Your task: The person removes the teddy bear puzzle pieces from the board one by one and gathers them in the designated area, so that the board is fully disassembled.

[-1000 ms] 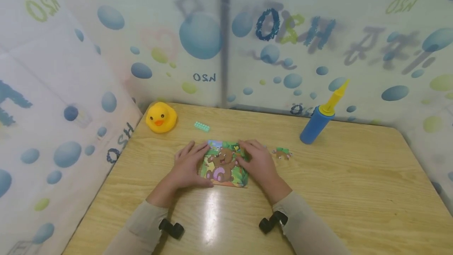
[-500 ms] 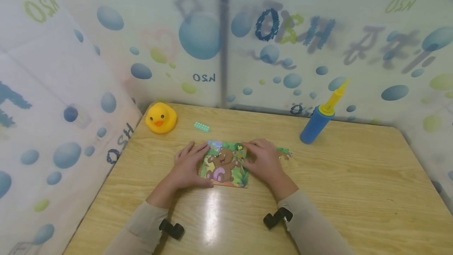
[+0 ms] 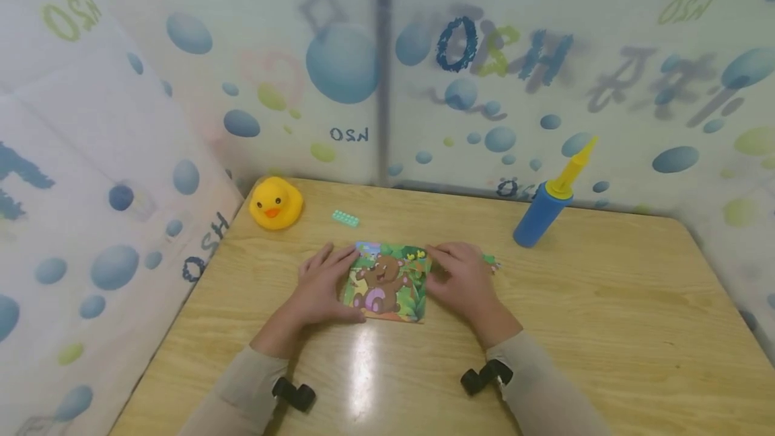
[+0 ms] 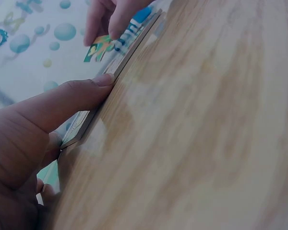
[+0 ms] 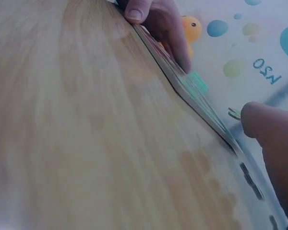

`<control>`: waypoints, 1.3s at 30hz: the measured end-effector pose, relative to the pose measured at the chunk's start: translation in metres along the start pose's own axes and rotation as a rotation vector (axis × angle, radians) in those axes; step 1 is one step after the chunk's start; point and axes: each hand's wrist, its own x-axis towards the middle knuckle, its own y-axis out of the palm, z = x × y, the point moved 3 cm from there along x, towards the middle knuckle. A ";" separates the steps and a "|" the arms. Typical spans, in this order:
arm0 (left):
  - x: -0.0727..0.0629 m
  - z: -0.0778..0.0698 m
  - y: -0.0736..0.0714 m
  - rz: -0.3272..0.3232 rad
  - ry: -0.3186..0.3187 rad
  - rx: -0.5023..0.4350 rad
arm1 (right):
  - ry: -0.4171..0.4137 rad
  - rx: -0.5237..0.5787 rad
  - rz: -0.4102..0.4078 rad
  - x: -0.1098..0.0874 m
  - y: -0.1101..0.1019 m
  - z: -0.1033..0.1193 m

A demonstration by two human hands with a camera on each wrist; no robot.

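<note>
A square jigsaw puzzle (image 3: 383, 284) with a brown bear picture lies on the wooden table. My left hand (image 3: 323, 281) holds its left side, thumb along the near edge and fingers by the far left corner. In the left wrist view, the left thumb (image 4: 86, 93) presses at the board's edge. My right hand (image 3: 463, 278) is just off the puzzle's right edge. Between its fingertips is a small puzzle piece (image 4: 100, 48), green and orange, raised above the board. Right of that hand, a loose puzzle piece (image 3: 493, 262) shows only partly; the hand hides the rest.
Behind the puzzle lies a mint-green toy brick (image 3: 346, 218). A yellow rubber duck (image 3: 276, 203) sits at the table's back left, and a blue and yellow hand pump (image 3: 539, 210) stands at the back right. Bubble-printed curtains (image 3: 290, 86) hang along the table's back and left sides.
My right hand has slid rightward off the puzzle's right edge, uncovering the yellow birds in its upper right corner and covering more of the loose piece. My left hand has stayed in place.
</note>
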 end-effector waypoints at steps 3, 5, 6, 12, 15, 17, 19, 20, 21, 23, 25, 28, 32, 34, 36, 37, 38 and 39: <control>0.000 0.000 0.000 0.001 -0.001 -0.001 | 0.024 -0.018 0.016 -0.007 -0.012 -0.009; 0.000 0.000 -0.001 0.003 -0.002 0.001 | 0.038 -0.023 0.026 -0.013 -0.023 -0.015; 0.000 0.000 -0.001 0.003 -0.003 0.002 | 0.041 -0.029 0.024 -0.016 -0.028 -0.019; 0.000 0.001 -0.001 -0.003 -0.001 0.002 | 0.057 0.001 -0.013 -0.033 -0.052 -0.038; 0.000 0.001 0.000 -0.004 0.001 0.003 | 0.094 -0.002 0.028 -0.044 -0.062 -0.046; 0.001 0.001 0.000 -0.002 -0.001 0.000 | 0.117 -0.017 0.060 -0.050 -0.068 -0.050; 0.001 0.000 0.000 0.000 -0.002 -0.001 | 0.131 -0.038 0.083 -0.055 -0.074 -0.054; 0.001 0.000 0.000 0.001 -0.003 -0.002 | 0.136 -0.047 0.089 -0.057 -0.078 -0.055; 0.001 0.000 0.000 0.002 -0.003 -0.001 | 0.134 -0.059 0.092 -0.059 -0.081 -0.057; 0.001 0.001 0.000 0.002 -0.006 0.001 | 0.128 -0.071 0.090 -0.062 -0.087 -0.060; 0.001 0.001 0.000 0.002 -0.008 0.004 | 0.122 -0.080 0.091 -0.066 -0.094 -0.063; 0.001 0.002 0.000 -0.002 -0.006 0.005 | 0.143 -0.103 0.108 -0.071 -0.102 -0.067; 0.001 0.001 0.001 0.010 -0.001 0.006 | 0.214 -0.148 0.145 -0.080 -0.115 -0.076; 0.001 0.000 0.001 0.016 -0.002 0.007 | 0.239 -0.165 0.157 -0.084 -0.121 -0.081; 0.001 -0.001 0.000 0.018 -0.005 0.001 | 0.257 -0.182 0.161 -0.088 -0.126 -0.086; 0.001 -0.001 0.000 0.015 -0.004 0.003 | 0.264 -0.189 0.160 -0.089 -0.129 -0.089; 0.001 -0.001 0.000 0.014 -0.004 0.005 | 0.268 -0.192 0.157 -0.091 -0.132 -0.091; 0.001 0.000 0.000 0.014 -0.004 0.007 | 0.268 -0.199 0.155 -0.092 -0.134 -0.093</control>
